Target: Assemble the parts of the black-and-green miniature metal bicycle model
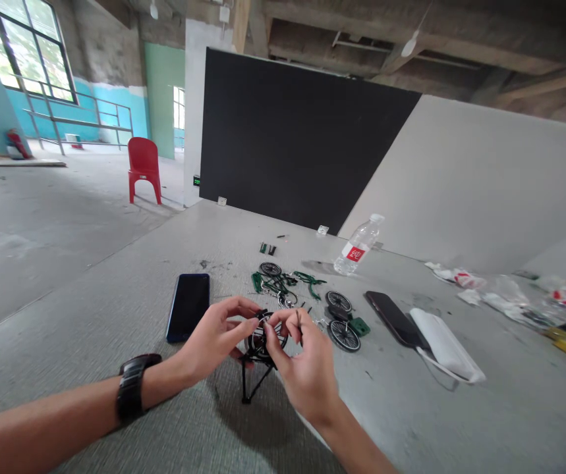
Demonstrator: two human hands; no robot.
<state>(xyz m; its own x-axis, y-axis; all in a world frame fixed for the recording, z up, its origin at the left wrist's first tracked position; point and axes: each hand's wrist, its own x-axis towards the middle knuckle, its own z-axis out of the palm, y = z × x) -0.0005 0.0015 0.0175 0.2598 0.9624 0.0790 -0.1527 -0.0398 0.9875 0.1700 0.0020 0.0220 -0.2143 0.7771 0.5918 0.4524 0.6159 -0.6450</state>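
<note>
Between my hands, just above the table, is a black model bicycle frame (244,383) with a spoked wheel (257,342) in it. My left hand (223,336) is closed on the assembly from the left, thumb and fingers near its top. From the right, my right hand (305,362) pinches at the same spot, and a thin dark stick-like tool (299,322) shows between its fingers. The exact point of contact is hidden by the fingers. Beyond my hands lie green model bicycle parts (275,284), a loose wheel (270,268) and a pair of wheels (344,334) beside a green piece (360,326).
A phone (188,308) lies left of my hands. To the right are a clear water bottle (359,247), a dark phone (395,319) and a white case (445,345). Plastic wrappers (510,296) lie farther right. A black panel (297,138) stands behind; a red chair (143,164) is on the floor.
</note>
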